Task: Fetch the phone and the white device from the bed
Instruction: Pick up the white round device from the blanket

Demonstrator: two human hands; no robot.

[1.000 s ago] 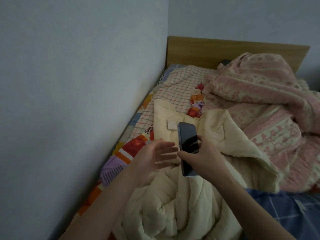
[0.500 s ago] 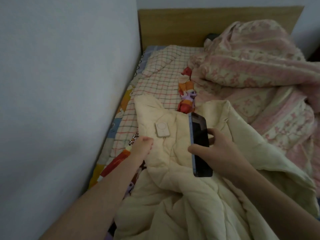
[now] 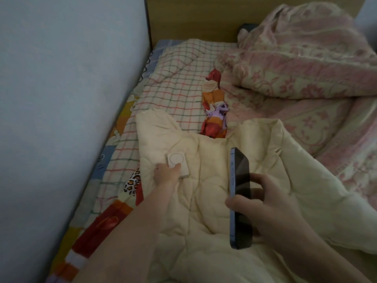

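My right hand (image 3: 267, 209) holds the phone (image 3: 240, 198) upright above the cream quilt, its dark screen facing right and its blue edge towards me. The white device (image 3: 177, 163), a small flat rectangle with a ring marked on top, lies on the cream quilt (image 3: 204, 201) to the left of the phone. My left hand (image 3: 166, 174) reaches to it, with fingertips on its near edge and left side. The device still rests on the quilt.
A grey wall (image 3: 61, 99) runs close along the left of the bed, and a wooden headboard (image 3: 193, 17) stands at the back. A pink flowered blanket (image 3: 306, 64) is heaped at right. A checked sheet (image 3: 173, 82) and a crumpled orange cloth (image 3: 214, 111) lie beyond the quilt.
My left hand has moved forward from beside the phone to the white device and now touches it. The right hand keeps hold of the phone. The camera has leaned closer to the bed.
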